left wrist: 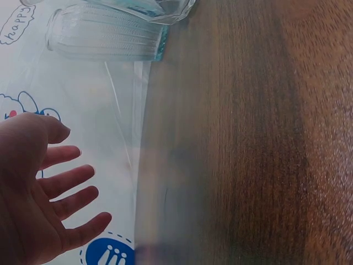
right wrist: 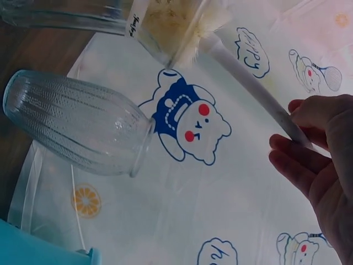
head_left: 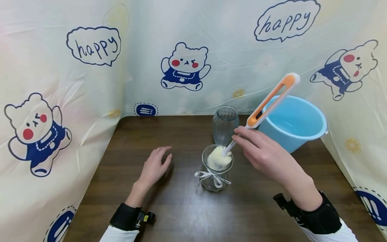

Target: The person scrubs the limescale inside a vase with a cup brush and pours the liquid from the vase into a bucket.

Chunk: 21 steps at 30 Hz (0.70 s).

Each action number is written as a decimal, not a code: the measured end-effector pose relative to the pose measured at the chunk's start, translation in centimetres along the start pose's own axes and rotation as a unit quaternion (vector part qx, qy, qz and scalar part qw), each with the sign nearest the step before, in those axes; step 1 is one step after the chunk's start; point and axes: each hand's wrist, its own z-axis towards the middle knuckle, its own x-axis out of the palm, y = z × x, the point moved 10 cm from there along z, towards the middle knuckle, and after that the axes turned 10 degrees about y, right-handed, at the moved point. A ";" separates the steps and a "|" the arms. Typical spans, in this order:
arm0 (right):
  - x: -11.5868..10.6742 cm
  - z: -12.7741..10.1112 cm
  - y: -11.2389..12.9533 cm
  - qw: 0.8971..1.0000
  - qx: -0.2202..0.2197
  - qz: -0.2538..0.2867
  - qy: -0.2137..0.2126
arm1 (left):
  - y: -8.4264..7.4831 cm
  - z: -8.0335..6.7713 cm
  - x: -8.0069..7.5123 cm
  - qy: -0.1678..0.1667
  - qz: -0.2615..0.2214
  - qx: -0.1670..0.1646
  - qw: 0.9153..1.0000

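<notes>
My right hand (head_left: 266, 153) pinches the white stem of a bottle brush (right wrist: 259, 91) between thumb and fingers. Its orange and white handle (head_left: 289, 80) slants up to the right above the hand. The cream, fluffy brush head (head_left: 219, 158) sits in the mouth of a clear glass jar (head_left: 208, 183), partly inside it. A white ribbon bow (head_left: 216, 178) with dark lettering is tied round the jar's neck. To the left of the jar, my left hand (head_left: 154, 167) hovers over the table with fingers spread and loosely bent, holding nothing.
Behind the jar stands a ribbed clear glass vase (head_left: 225, 129). A light blue bucket (head_left: 279, 136) is at the back right, partly behind the brush handle. The dark wooden table (head_left: 181, 211) meets a pale curtain (head_left: 145, 60) printed with bears at the back and sides.
</notes>
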 end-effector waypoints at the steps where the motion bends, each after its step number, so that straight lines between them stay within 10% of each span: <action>1: 0.2 0.0 0.1 1.000 -0.004 0.005 0.002 | 0.0 0.0 0.0 0.000 0.000 -0.001 1.000; 21: 4.8 0.2 2.0 0.995 -0.076 0.039 0.049 | -0.3 -0.3 0.2 0.015 -0.016 -0.013 1.000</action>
